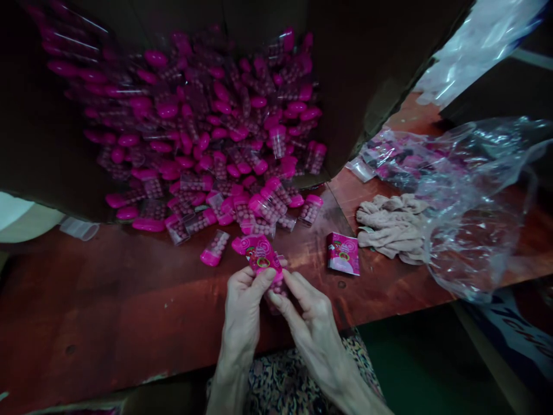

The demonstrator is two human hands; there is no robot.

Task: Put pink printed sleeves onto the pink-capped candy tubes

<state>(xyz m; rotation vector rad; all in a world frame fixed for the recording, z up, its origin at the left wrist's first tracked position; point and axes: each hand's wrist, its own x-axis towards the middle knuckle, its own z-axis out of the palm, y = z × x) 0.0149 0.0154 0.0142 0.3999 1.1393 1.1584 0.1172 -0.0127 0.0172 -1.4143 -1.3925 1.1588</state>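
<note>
The left hand (244, 308) and right hand (313, 317) pinch a pink printed carton (261, 256) over a reddish wooden table (108, 300), a clear pink-capped tube (276, 294) apparently beneath it (the view is dim). A heap of similar tubes (207, 138) lies just ahead; a second carton (343, 253) sits right.

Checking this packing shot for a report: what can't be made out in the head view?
Head view:
- Pink printed carton: lower part hidden by the left hand and right hand.
- Pink-capped tube: mostly hidden by those fingers.
- Second carton: print too small to read.
- Pink packets: blurred by glare on the clear plastic bag.
- Tube pile: cut off by dark cardboard flaps.
</note>
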